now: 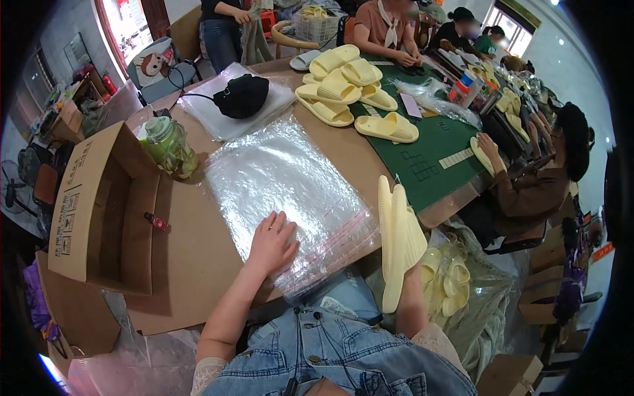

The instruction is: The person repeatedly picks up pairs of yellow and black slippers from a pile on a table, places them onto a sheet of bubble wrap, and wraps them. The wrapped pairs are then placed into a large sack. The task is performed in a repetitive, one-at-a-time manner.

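Slippers [398, 247], a pale yellow pair, up on end at the right hand [413, 276], soles turned toward the left hand [272, 243], just off the near edge of the surface [191, 270]! The right hand's fingers are hidden behind the pair, so I cannot tell how they grip. And the left hand? Palm down, fingers lightly spread, resting on a stack of clear bags [284, 165] that runs out ahead of it. Left of that hand sits an open box [76, 204], a small red bottle [156, 222] near it, and a green jar [165, 142] farther ahead. Beyond the bags, a black cap [242, 97] lies on more clear plastic. Ahead of the right hand there's a pile [340, 82] of yellow footwear, one single slipper [388, 127] just beside it, and a green mat [422, 162]. Farther right, a co-worker's hand [487, 143] touches another slipper on that mat.
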The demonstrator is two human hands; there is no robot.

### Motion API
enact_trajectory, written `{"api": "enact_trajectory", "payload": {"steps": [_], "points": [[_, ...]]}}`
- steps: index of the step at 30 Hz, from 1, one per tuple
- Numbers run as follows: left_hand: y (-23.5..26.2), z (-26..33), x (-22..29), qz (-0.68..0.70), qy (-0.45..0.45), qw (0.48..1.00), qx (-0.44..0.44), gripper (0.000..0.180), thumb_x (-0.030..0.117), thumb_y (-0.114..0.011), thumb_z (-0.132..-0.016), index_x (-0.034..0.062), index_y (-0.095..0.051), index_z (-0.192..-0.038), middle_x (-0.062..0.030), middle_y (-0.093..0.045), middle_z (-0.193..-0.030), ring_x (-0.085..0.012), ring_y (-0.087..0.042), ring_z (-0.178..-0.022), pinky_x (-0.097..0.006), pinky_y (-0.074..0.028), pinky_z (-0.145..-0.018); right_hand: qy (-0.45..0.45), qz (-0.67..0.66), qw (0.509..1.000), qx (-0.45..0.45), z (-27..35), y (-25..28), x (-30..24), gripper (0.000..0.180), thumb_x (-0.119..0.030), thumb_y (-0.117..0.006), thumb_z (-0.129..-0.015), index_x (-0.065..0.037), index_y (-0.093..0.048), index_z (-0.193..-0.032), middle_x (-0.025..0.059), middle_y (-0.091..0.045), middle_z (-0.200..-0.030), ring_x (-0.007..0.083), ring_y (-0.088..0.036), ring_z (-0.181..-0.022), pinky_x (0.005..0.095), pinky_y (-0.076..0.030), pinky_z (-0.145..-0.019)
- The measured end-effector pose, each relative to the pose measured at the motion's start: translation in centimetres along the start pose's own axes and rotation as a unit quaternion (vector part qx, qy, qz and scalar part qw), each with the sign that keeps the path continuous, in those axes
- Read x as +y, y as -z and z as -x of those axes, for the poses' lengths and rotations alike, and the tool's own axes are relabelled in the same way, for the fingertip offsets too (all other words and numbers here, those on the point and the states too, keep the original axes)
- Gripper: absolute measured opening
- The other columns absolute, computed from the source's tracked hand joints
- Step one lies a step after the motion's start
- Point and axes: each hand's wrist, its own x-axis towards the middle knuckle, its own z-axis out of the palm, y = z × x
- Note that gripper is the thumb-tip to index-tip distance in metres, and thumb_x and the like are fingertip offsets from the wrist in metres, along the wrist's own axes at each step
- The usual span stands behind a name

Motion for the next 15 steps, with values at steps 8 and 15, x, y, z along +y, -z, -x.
{"api": "enact_trajectory", "payload": {"steps": [8,15], "points": [[0.0,-1.4,1.2,0.064,0.04,0.994,0.084,0.021,0.022,-0.06,-0.094,0.0111,-0.07,-0.109,-0.0111,-0.067,-0.117,-0.0339,-0.062,-0.112,-0.044,-0.052,-0.092,0.012,0.281,0.954,-0.107,2.5,-3.4,-2.8,0.035,-0.008,-0.059,-0.094,0.002,-0.061,-0.128,0.014,-0.066,-0.124,0.0248,-0.065,-0.112,0.0361,-0.052,-0.094],[1.0,-2.4,2.0,0.228,0.095,0.965,0.091,0.028,0.024,-0.057,-0.098,0.0117,-0.069,-0.12,-0.0137,-0.066,-0.124,-0.0367,-0.061,-0.113,-0.043,-0.05,-0.095,0.09,0.552,0.762,-0.325,2.3,-8.6,-3.9,0.037,-0.007,-0.068,-0.079,-0.004,-0.068,-0.117,0.0164,-0.064,-0.115,0.0351,-0.064,-0.106,0.0391,-0.051,-0.091]]}}
